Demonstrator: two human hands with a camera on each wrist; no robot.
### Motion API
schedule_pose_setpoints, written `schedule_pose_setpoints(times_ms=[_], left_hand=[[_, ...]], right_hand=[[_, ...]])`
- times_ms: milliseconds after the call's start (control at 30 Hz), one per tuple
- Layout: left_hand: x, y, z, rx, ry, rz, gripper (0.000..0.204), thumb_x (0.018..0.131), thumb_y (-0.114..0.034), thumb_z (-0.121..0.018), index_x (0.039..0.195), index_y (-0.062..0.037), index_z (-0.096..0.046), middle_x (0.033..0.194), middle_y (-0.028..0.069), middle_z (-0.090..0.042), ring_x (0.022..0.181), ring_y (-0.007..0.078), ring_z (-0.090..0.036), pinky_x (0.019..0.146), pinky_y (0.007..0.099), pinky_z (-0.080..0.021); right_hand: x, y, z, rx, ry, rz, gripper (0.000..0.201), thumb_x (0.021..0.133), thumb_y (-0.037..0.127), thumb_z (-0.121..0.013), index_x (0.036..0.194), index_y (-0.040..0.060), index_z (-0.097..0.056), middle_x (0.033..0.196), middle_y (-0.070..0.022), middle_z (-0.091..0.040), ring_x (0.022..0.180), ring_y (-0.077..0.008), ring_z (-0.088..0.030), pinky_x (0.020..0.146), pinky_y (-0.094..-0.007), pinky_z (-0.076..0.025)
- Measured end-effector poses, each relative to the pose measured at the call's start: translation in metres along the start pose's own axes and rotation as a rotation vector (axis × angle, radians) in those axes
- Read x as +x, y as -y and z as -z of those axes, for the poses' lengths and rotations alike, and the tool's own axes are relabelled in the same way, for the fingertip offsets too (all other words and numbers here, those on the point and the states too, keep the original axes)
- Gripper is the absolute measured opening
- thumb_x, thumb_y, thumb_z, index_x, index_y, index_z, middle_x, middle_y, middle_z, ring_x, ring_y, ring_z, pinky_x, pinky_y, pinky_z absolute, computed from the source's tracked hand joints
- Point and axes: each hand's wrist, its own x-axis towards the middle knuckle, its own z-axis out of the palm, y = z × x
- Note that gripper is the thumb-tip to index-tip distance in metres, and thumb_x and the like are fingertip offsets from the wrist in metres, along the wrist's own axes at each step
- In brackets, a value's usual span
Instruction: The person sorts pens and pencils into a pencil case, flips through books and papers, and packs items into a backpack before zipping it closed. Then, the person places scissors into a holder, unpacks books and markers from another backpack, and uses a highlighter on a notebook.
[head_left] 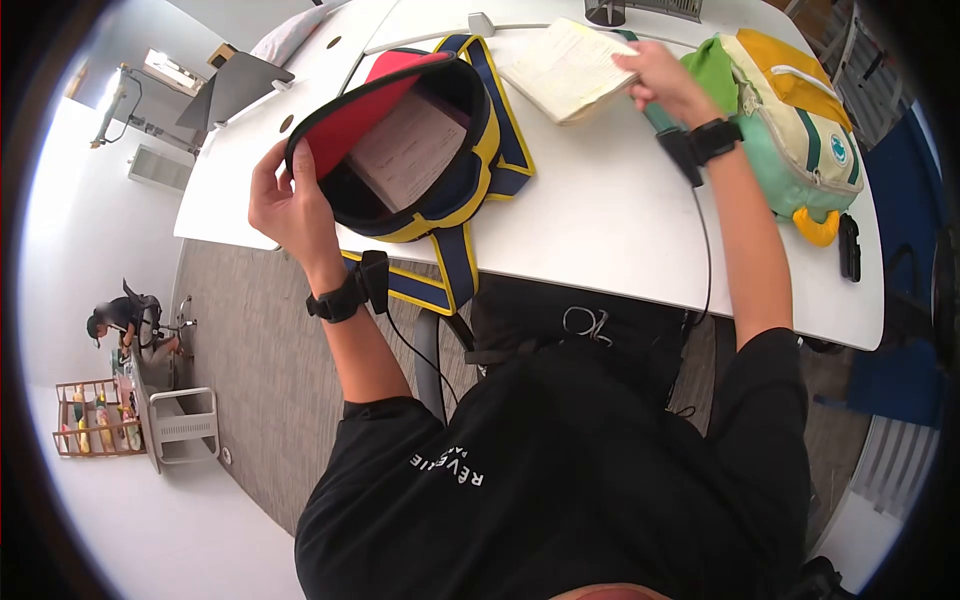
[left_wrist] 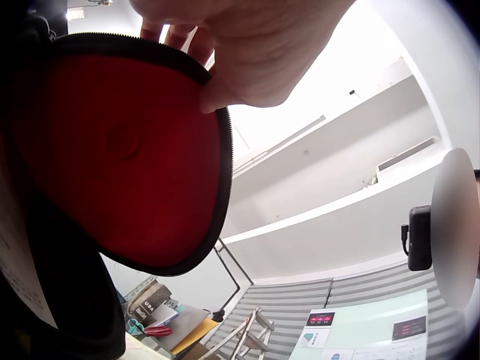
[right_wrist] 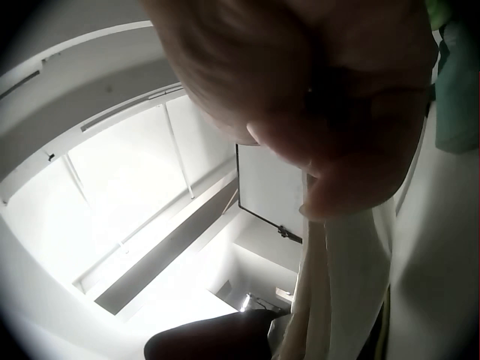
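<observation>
A navy school bag with yellow trim [head_left: 468, 196] lies unzipped on the white table, its mouth facing up. My left hand [head_left: 298, 212] pinches the black zippered edge of the bag's red-lined lid [left_wrist: 142, 161] between thumb and fingers, holding it raised. Inside the bag, printed papers or a book [head_left: 408, 150] can be seen. To the right of the bag, my right hand [head_left: 668, 82] grips a cream-paged book [head_left: 568, 72] by its right edge, thumb on top. The right wrist view shows the book's pages [right_wrist: 341, 285] running down from the fingers.
A green and cream backpack with yellow parts [head_left: 790, 125] stands on the table's right side, a small black object [head_left: 849, 248] near it. A dark mesh cup [head_left: 605, 12] is at the far edge. Black cables hang from both wrist cameras. Another person [head_left: 125, 312] is at the far left.
</observation>
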Motion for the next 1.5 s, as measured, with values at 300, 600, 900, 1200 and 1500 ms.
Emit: schedule_pose_setpoints(times_ms=[300, 600, 900, 1200, 1500], left_hand=[[0.003, -0.001, -0.005, -0.025, -0.025, -0.033, 0.015, 0.089, -0.005, -0.072, 0.099, 0.0065, -0.07, 0.09, 0.0114, -0.07, 0.08, 0.0137, -0.066, 0.073, 0.0263, -0.055], [0.001, -0.011, -0.007, 0.02, -0.005, -0.019, 0.016, 0.088, -0.004, -0.072, 0.1, 0.0076, -0.068, 0.091, 0.0119, -0.07, 0.078, 0.0134, -0.066, 0.071, 0.0251, -0.054], [0.0, -0.006, -0.005, 0.031, 0.003, -0.028, 0.015, 0.089, -0.003, -0.072, 0.099, 0.0077, -0.068, 0.089, 0.0107, -0.069, 0.077, 0.0127, -0.065, 0.069, 0.0238, -0.054], [-0.004, -0.006, -0.002, 0.023, 0.017, -0.027, 0.017, 0.089, -0.004, -0.072, 0.1, 0.0081, -0.068, 0.087, 0.0105, -0.068, 0.074, 0.0131, -0.065, 0.07, 0.0252, -0.055], [-0.012, -0.001, 0.004, 0.031, 0.045, 0.019, 0.014, 0.09, -0.003, -0.07, 0.103, 0.0039, -0.07, 0.095, 0.0097, -0.072, 0.087, 0.0139, -0.067, 0.078, 0.0282, -0.055]], right_hand=[[-0.056, 0.09, 0.034, 0.049, 0.175, 0.124, 0.024, 0.092, 0.017, -0.066, 0.091, -0.0066, -0.07, 0.061, -0.0022, -0.062, 0.035, -0.0039, -0.044, 0.03, -0.0195, -0.026], [-0.007, 0.055, -0.097, 0.232, 0.398, 0.058, 0.03, 0.095, 0.025, -0.06, 0.097, -0.0041, -0.064, 0.064, -0.003, -0.062, 0.032, -0.0022, -0.038, 0.046, -0.0251, -0.055], [0.028, 0.02, -0.187, -0.309, 0.206, 0.282, 0.029, 0.096, 0.012, -0.054, 0.114, -0.0103, -0.056, 0.083, -0.0201, -0.068, 0.062, -0.0244, -0.072, 0.056, -0.0328, -0.06], [0.024, 0.035, -0.147, -0.681, 0.114, 0.58, 0.036, 0.088, 0.016, -0.067, 0.119, -0.0027, -0.065, 0.104, -0.017, -0.072, 0.083, -0.0283, -0.071, 0.079, -0.0355, -0.056], [-0.015, 0.1, -0.028, -0.708, 0.112, 0.54, 0.041, 0.091, 0.03, -0.068, 0.118, -0.0012, -0.065, 0.088, -0.0131, -0.073, 0.073, -0.0188, -0.071, 0.065, -0.0303, -0.055]])
